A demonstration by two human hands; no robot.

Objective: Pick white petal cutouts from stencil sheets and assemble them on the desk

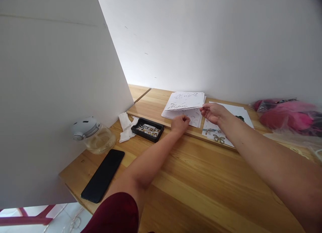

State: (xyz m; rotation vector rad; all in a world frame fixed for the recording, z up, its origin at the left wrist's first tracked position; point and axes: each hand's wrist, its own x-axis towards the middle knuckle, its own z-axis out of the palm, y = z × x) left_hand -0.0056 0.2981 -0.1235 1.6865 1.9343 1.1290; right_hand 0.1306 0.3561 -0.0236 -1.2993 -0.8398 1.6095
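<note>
A stack of white sheets (186,98) with dark patterns lies on the raised wooden ledge near the wall. My right hand (212,113) pinches the near right corner of the upper sheets and holds it lifted above those below. Just in front of the stack is my left hand (180,123), its fingers curled together at the edge of the lower sheets; whatever they may hold is too small to make out. Beside my left hand sits a black tray (147,129) of small beads.
White tissues (125,125), a clear jar with a grey lid (100,139) and a black phone (103,176) are on the left. Further right, more white sheets (245,116) carry butterfly-shaped pieces (218,138), beside plastic bags with pink contents (289,117).
</note>
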